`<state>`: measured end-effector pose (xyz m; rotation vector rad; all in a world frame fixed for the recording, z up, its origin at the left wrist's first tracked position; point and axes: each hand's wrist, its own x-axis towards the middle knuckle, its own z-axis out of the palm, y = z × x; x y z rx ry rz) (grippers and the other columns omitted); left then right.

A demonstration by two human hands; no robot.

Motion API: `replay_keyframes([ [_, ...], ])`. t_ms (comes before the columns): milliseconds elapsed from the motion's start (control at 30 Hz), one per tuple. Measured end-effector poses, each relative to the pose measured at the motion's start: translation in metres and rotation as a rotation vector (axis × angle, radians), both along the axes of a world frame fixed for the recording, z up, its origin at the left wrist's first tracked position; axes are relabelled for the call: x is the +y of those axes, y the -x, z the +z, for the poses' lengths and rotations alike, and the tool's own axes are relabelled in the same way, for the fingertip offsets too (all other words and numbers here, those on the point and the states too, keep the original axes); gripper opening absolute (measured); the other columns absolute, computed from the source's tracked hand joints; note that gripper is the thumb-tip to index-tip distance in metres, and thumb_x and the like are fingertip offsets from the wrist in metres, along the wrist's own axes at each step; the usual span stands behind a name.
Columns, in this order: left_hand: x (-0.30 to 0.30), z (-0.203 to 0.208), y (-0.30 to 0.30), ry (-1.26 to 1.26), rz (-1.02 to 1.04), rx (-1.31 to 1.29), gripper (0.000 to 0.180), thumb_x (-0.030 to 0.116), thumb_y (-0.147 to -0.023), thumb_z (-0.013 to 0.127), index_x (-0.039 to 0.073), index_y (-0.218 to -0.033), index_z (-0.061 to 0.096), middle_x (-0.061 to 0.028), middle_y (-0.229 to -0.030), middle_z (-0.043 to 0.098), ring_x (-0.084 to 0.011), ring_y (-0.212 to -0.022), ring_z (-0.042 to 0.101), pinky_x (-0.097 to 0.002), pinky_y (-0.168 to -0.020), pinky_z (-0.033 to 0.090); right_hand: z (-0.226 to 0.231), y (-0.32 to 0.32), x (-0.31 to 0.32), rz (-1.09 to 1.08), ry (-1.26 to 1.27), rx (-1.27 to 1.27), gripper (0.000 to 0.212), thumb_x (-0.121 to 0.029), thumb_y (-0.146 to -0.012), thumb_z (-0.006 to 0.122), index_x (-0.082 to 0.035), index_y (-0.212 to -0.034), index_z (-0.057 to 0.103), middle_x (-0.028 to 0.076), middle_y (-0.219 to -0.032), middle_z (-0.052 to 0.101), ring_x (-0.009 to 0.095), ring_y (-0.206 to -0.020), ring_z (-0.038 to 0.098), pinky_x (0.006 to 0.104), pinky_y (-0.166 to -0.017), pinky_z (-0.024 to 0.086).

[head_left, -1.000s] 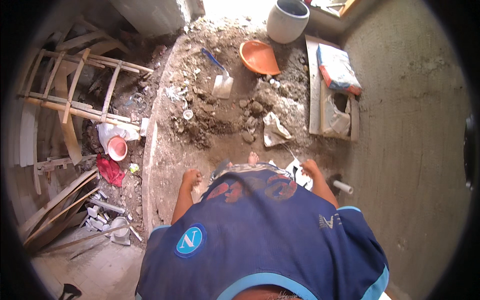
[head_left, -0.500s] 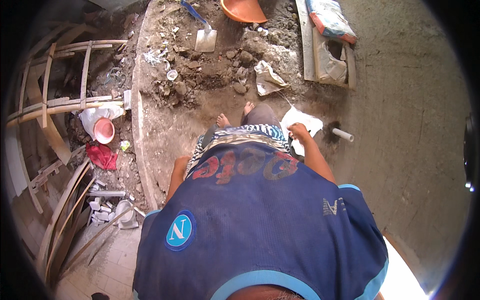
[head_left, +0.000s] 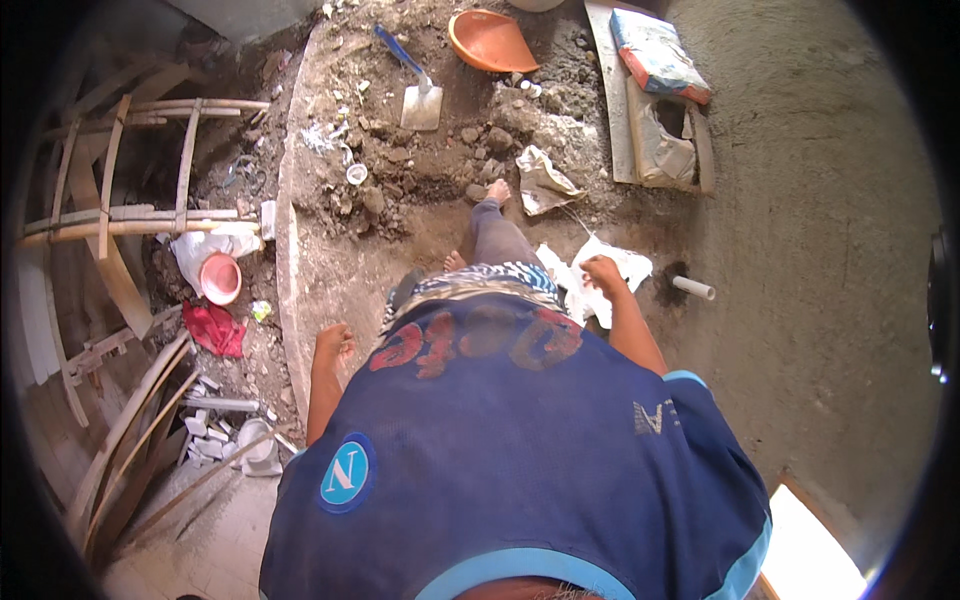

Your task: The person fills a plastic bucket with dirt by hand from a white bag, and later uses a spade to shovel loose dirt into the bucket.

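My left hand (head_left: 338,343) hangs beside my hip on the left, fingers curled in, with no object visible in it. My right hand (head_left: 602,273) is held out on the right with bent fingers, also with nothing visible in it. In the picture it overlaps a crumpled white sack (head_left: 632,262) lying on the dirt; contact cannot be made out. A second, dirt-stained sack (head_left: 545,182) lies just beyond. One bare foot (head_left: 497,191) is well forward on the soil, while the other (head_left: 454,261) is nearer my body.
Ahead, a blue-handled shovel (head_left: 422,105) and an orange basin (head_left: 493,42) rest among rubble. A filled bag (head_left: 660,55) lies on boards at far right. A white pipe (head_left: 693,288) sticks up near the wall (head_left: 800,250). Leftward are a wooden ladder-like frame (head_left: 150,215) and pink bowl (head_left: 220,278).
My left hand has swung out from beside my body and now shows. One leg has stretched forward. The ground ahead sits slightly lower in the picture, showing more of the orange basin.
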<state>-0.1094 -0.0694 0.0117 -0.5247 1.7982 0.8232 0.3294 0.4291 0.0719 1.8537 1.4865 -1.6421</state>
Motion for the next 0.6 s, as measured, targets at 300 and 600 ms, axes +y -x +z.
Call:
replay_keyframes([
  [300,0.211,0.084,0.054,-0.307,-0.129,0.302,0.019,0.025,-0.089,0.060,0.009,-0.100,0.058,-0.0006,-0.079,0.059,-0.0121,-0.059,0.057,-0.0287,-0.054,0.048,0.064,-0.127,-0.036,-0.145,-0.069,-0.180,0.022,-0.021,-0.088,0.057,0.001,-0.085,0.060,0.009,-0.065,0.061,0.016,-0.047,0.055,0.0301,-0.037,0.037],
  [600,0.147,0.094,0.019,-0.131,-0.212,0.062,0.049,0.041,-0.087,0.064,0.007,-0.120,0.052,-0.0082,-0.090,0.064,-0.0178,-0.063,0.060,-0.0308,-0.056,0.050,-0.042,-0.028,-0.036,0.107,0.065,-0.146,0.023,-0.019,-0.082,0.066,0.003,-0.084,0.063,0.011,-0.068,0.063,0.021,-0.050,0.058,0.0343,-0.040,0.040],
])
